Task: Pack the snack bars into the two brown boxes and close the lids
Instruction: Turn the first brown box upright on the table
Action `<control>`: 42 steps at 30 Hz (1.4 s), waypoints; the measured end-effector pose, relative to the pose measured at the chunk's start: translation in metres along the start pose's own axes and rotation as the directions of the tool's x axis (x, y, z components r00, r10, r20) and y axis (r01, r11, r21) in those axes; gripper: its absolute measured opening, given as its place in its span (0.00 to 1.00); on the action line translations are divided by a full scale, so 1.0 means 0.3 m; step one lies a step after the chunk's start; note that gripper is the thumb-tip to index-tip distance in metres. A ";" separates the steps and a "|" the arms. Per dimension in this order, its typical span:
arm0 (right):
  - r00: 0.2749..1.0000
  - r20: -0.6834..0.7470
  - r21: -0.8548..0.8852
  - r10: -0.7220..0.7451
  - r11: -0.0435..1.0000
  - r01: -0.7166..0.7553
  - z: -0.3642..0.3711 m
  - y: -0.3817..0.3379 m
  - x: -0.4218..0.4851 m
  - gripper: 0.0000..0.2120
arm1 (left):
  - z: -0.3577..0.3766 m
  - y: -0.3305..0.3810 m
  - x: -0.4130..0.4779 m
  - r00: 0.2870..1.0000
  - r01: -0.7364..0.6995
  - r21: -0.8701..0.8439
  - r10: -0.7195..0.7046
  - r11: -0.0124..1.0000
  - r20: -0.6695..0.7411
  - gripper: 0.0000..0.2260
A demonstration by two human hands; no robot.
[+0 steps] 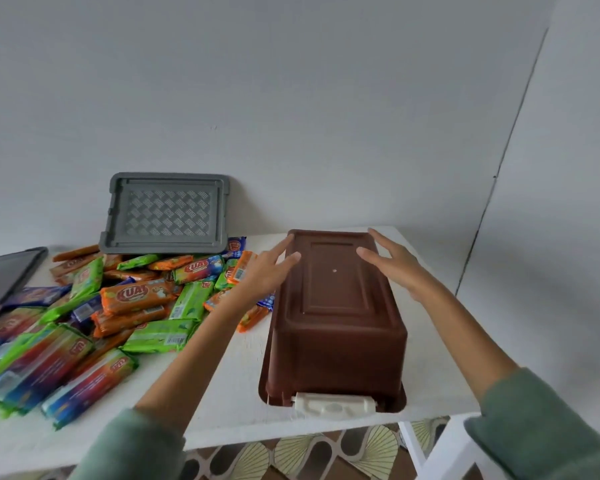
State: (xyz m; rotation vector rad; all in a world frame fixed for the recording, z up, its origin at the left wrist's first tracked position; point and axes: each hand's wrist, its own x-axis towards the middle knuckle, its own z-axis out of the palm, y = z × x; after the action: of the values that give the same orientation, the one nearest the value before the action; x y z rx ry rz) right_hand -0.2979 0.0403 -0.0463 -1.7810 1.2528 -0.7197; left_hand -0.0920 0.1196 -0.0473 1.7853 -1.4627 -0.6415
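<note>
A glossy heap of snack bars in orange, green and blue wrappers crowded the white table at nine o'clock of the brown box, the nearest just beside its left side. A grey lid with a chequered texture leaned on the wall at eleven o'clock. The smooth, rectangular plastic box lay upside down, a white latch at six o'clock. The left hand and right hand, fingers straight and spread, flanked its far end, gripping nothing.

Upturned box on table right, snack bars heaped left, lid behind them
</note>
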 end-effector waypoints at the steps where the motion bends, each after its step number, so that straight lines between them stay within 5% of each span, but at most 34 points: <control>1: 1.000 -0.010 0.018 0.027 0.999 -0.027 -0.007 -0.011 0.034 0.31 | -0.007 0.006 0.050 0.999 0.046 -0.047 -0.045 0.998 0.011 0.23; 5: 0.986 0.024 0.060 0.165 0.984 -0.166 0.020 0.002 0.136 0.35 | 0.036 0.028 0.157 0.987 0.156 -0.161 -0.147 0.975 0.064 0.28; 9: 0.990 -0.029 0.080 0.141 0.987 -0.138 0.059 0.037 0.163 0.33 | 0.094 0.012 0.171 0.985 0.172 -0.173 -0.169 0.970 0.036 0.33; 15: 0.985 -0.151 0.057 -0.087 0.994 0.097 0.002 -0.039 0.116 0.32 | 0.074 0.067 0.139 0.986 -0.069 -0.044 0.061 0.997 -0.157 0.33; 22: 0.767 -0.426 0.020 -0.479 0.843 0.538 -0.012 -0.151 0.009 0.33 | 0.033 0.134 0.044 0.768 -0.456 0.011 0.400 0.890 -0.500 0.32; 29: 0.673 -0.464 -0.011 -0.575 0.764 0.645 0.014 -0.134 -0.044 0.31 | 0.028 0.124 -0.050 0.728 -0.484 0.002 0.404 0.875 -0.553 0.28; 32: 0.635 -0.469 -0.053 -0.613 0.738 0.673 0.027 -0.131 -0.068 0.31 | -0.036 0.170 -0.043 0.725 -0.486 -0.194 0.270 0.852 -0.633 0.23; 35: 0.593 -0.470 -0.074 -0.654 0.698 0.712 0.032 -0.134 -0.098 0.30 | -0.177 0.237 0.013 0.897 -0.301 -0.453 0.088 0.839 -0.433 0.20; 38: 0.580 -0.482 -0.003 -0.657 0.664 0.748 0.032 -0.123 -0.144 0.26 | -0.248 0.256 0.045 0.990 -0.115 -0.452 0.063 0.885 -0.127 0.24; 42: 0.800 -0.499 0.388 -0.333 0.740 0.550 -0.057 -0.172 -0.108 0.26 | -0.233 0.249 0.035 0.998 -0.063 -0.452 0.058 0.890 -0.024 0.32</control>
State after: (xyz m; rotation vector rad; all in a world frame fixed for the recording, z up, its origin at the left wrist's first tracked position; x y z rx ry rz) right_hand -0.2987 0.0742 0.0073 -1.5145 0.7327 -1.6161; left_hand -0.0817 0.1183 0.0551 1.3716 -1.2300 -0.8602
